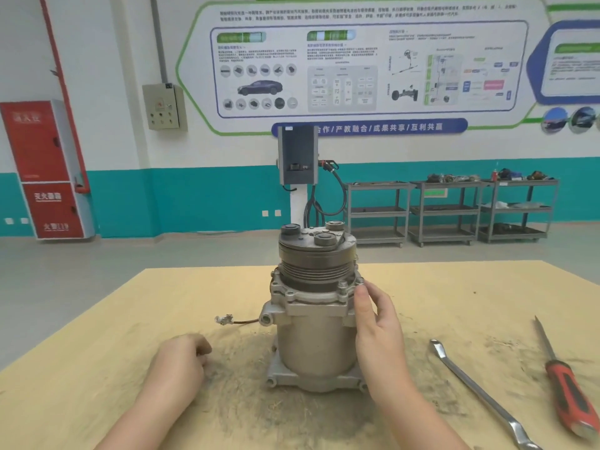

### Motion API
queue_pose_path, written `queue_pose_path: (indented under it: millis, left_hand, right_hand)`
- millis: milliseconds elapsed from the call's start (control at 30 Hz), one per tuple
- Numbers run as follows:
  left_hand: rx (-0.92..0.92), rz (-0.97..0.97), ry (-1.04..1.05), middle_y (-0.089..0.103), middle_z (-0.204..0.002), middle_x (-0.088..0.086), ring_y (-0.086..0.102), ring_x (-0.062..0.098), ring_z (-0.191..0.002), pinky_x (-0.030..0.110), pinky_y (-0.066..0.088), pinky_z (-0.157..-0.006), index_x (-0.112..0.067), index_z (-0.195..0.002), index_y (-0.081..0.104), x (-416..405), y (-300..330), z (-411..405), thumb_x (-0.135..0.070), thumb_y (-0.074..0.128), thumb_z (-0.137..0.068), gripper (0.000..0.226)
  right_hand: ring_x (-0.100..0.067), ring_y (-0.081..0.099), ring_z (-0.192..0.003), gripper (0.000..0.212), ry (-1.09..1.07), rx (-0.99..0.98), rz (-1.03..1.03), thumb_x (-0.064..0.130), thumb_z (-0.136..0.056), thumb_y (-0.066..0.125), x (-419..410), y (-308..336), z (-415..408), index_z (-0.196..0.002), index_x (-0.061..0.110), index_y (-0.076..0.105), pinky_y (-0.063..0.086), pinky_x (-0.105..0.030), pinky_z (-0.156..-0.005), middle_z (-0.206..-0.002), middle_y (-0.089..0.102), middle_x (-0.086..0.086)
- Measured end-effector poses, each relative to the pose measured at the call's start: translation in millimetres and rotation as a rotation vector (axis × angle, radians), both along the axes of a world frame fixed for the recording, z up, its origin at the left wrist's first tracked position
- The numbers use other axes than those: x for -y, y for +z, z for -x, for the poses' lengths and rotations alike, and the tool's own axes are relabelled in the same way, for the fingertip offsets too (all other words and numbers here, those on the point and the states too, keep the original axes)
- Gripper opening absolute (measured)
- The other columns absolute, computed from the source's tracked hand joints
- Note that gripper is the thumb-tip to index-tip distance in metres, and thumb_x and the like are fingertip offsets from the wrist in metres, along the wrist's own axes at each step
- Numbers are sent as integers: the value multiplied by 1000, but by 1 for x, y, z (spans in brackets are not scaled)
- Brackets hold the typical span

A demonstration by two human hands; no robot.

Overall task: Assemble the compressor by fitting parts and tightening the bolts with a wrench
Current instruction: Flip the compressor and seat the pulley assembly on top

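The grey metal compressor (313, 339) stands upright in the middle of the table, its dark ribbed pulley and clutch plate (316, 251) on top. Several bolts sit in the flange below the pulley. My right hand (378, 323) is at the right side of that flange, thumb and fingertips pinched on a bolt (359, 282). My left hand (181, 358) rests on the table to the left of the compressor, fingers curled; whether it holds anything is hidden. A short wire with a connector (224, 319) trails from the compressor's left side.
On the tan table (97, 336), a long silver wrench (480, 394) lies diagonally to the right. Farther right lies a red-handled screwdriver (565, 384). Grey dust and grit cover the table around the compressor's base. Shelving carts and a charging post stand far behind.
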State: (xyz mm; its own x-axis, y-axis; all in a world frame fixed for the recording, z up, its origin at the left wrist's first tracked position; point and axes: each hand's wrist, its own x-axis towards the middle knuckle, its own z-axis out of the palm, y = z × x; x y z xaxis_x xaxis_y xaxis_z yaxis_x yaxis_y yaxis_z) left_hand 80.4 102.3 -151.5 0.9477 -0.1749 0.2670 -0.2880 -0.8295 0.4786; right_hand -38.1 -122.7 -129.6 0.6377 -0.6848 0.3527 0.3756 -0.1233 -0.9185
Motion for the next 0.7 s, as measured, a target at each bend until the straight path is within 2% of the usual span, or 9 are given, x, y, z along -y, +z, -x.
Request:
queue_pose_path:
  millis: [67,133,200,267,367,433,467,600,700]
  left_hand:
    - [94,238,-46,72,-85,-4,66,16,-95,17,41,-72,-20,-82,70,5,15,15,-2,64,-89,20]
    - [205,556,-138,71,-69,-12,65,-3,-82,4,40,-66,-23,-75,71,15,42,37,-7,71,-86,18]
    - [239,775,-304,72,-74,-18,64,-9,-77,-1,41,-64,-25,-81,75,31,69,57,-11,74,-83,14]
    - [217,921,-424,74,-79,-18,66,-7,-77,1,44,-66,-26,-83,76,50,84,70,-10,75,-81,16]
    - [260,938,-453,73,-88,-21,67,-2,-88,10,50,-74,-24,-81,76,68,83,76,-7,76,-80,17]
    - [358,857,-428,71,-87,-20,66,0,-91,13,50,-79,-21,-79,77,73,74,72,-5,77,-79,15]
    - [423,808,-424,71,-85,-19,65,0,-91,12,49,-81,-20,-79,76,73,71,70,-4,77,-78,16]
    - [669,680,-474,69,-90,-17,63,-3,-92,8,44,-86,-20,-83,75,74,61,66,-7,76,-79,14]
    - [672,776,-446,69,-91,-19,65,1,-92,12,47,-85,-30,-85,72,75,60,63,-14,74,-82,16]
  right_hand:
    - [36,42,-89,57,-8,-2,6,64,-74,45,-2,0,0,-120,32,50,31,9,-69,-117,53,26]
    - [36,43,-87,53,-21,2,12,64,-74,45,-3,1,0,-118,33,49,31,9,-67,-112,53,28]
    - [36,43,-86,51,-27,10,5,63,-76,44,-3,1,-1,-117,33,50,31,9,-67,-111,53,29]
    - [36,43,-87,51,-25,16,0,62,-77,42,-4,1,0,-118,32,51,31,9,-68,-111,53,28]
    - [24,48,-99,55,-30,16,5,62,-78,41,-4,1,-1,-121,30,52,33,6,-73,-118,56,20]
    - [7,49,-110,57,-35,11,4,62,-78,40,-4,0,-1,-124,29,52,32,5,-75,-121,56,17]
    - [6,49,-109,58,-38,11,1,62,-78,40,-4,0,-1,-124,29,52,32,6,-74,-121,56,17]
    - [26,43,-98,57,-34,9,-7,63,-78,39,-4,1,-2,-122,29,52,31,9,-71,-117,55,22]
    - [31,41,-97,56,-27,3,-10,65,-76,38,-3,0,-2,-120,33,52,32,7,-72,-116,52,28]
